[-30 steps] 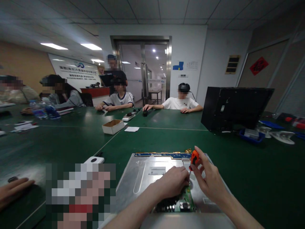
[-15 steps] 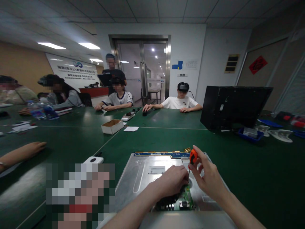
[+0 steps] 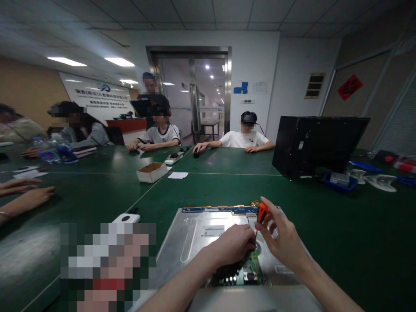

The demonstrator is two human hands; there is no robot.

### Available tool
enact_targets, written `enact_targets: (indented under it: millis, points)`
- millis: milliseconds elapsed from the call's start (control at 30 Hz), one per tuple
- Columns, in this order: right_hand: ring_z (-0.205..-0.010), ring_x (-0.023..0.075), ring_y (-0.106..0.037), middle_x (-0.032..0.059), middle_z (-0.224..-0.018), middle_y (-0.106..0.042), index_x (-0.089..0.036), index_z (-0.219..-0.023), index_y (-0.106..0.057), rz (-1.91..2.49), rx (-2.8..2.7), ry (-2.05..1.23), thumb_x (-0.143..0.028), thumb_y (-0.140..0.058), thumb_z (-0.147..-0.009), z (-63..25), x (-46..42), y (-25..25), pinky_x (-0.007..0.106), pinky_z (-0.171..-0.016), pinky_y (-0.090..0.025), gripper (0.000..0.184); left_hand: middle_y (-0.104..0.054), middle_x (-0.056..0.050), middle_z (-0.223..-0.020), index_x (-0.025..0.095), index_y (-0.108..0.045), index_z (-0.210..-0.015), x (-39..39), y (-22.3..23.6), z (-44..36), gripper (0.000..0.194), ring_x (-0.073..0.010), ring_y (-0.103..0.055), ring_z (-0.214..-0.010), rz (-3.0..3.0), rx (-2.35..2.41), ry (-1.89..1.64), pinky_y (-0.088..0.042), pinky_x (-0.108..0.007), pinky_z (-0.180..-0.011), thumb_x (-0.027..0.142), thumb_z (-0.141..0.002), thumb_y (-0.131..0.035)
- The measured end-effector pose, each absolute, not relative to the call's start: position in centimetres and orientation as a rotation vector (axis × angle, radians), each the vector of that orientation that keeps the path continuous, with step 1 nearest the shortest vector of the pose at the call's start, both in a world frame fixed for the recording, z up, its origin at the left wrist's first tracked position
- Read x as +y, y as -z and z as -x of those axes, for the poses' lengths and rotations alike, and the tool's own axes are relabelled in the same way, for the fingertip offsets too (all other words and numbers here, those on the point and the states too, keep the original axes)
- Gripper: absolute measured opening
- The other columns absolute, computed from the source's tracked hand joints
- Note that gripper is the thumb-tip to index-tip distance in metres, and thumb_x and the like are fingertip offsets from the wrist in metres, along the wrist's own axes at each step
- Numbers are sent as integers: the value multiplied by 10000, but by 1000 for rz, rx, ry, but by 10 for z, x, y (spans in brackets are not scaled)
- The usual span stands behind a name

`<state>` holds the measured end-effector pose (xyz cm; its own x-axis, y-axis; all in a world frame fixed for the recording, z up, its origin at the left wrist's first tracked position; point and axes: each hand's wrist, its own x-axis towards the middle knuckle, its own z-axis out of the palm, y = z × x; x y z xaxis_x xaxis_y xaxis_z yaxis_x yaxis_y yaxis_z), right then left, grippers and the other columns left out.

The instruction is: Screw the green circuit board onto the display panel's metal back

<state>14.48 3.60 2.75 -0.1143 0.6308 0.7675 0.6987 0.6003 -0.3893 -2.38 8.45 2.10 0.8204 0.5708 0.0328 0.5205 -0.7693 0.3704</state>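
Note:
A flat silver metal panel, like the back of a display, lies in front of me with a narrow blue circuit strip along its far edge. My right hand is closed on the orange and black handle of a screwdriver, whose thin shaft points down, slightly tilted. My left hand has its fingers curled together at the shaft's lower end, over a green circuit board mounted on the panel. Those fingertips and the screwdriver's tip are hidden, so what the left fingers pinch cannot be made out.
A black monitor-like case stands at the right, beside a blue tray. An open cardboard box and a white power strip are left of the panel. Co-workers sit around the green table; a co-worker's hands rest at the left.
My hands and the screwdriver keep nearly the same place on the panel; the handle looks slightly turned. At the left, a co-worker's hand has moved farther up the table, and a second hand has appeared.

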Motion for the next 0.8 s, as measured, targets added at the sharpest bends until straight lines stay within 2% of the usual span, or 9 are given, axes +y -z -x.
enact_targets:
  millis: [333,600,800]
  points:
    - [-460,125,-563,-10,-718,-620,-210,-1423,-376,1077,-1835,95,-312,-480,-994,-146,36,-29,229,-409,-462,452,-696,-63,-1064,186,-642,-973,87,-18,24,136,-231,-650,-961,-2645,801,-205,-480,-293,-833,95,-875,-618]
    - [-477,136,-598,9,-743,-667,-204,-1401,-378,1108,-1804,86,-385,-467,-1005,-146,37,-24,245,-444,-499,444,-701,-51,-1065,182,-631,-964,85,-23,25,144,-214,-655,-955,-2658,794,-222,-470,-270,-808,74,-869,-628]
    - [-513,150,-629,14,-756,-676,-203,-1411,-351,1088,-1742,83,-426,-466,-1006,-145,37,-22,259,-464,-518,476,-705,-61,-1002,170,-646,-905,84,-24,25,59,-218,-655,-896,-2692,835,-188,-468,-270,-759,120,-873,-653]
